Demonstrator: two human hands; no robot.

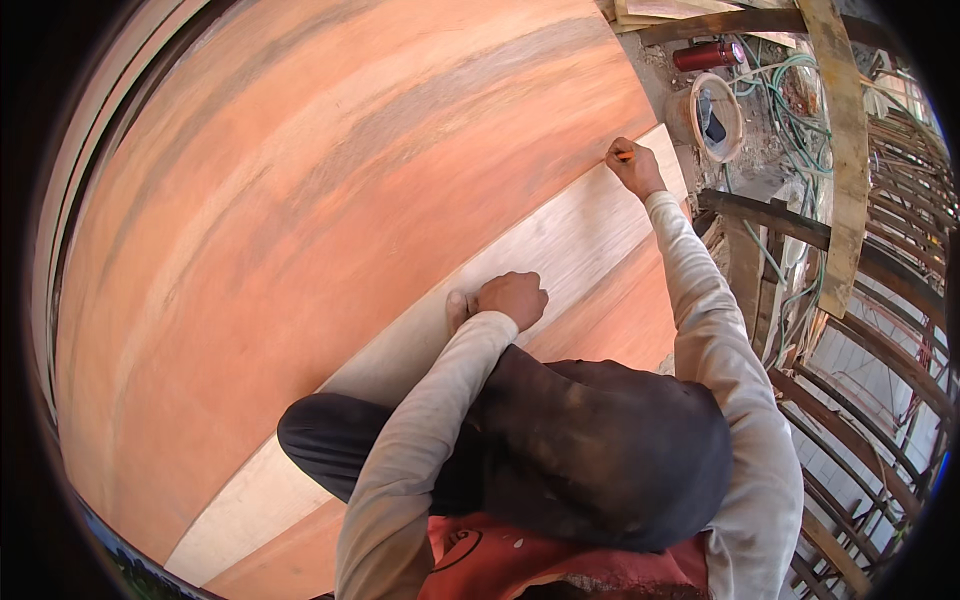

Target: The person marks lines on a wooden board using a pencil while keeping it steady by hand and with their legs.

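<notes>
A long pale board (pixel 575 235) lies diagonally across a wide reddish-orange plywood sheet (pixel 330 220). At the board's far right end, my right hand (pixel 637 172) is closed around an orange pencil (pixel 625 156) beside the board's upper edge. The pencil's tip is hard to make out. My left hand (pixel 512 298) rests closed on the middle of the same board, its fingers curled under, so whatever they may hold is hidden. My dark-trousered knees cover part of the board below that hand.
Past the sheet's right edge stand a bucket (pixel 718 118) with a dark thing inside, a dark red cylinder (pixel 708 55) and tangled green hose (pixel 795 105). Farther right, an upright plank (pixel 845 150) crosses dark beams (pixel 775 218) over an open framework.
</notes>
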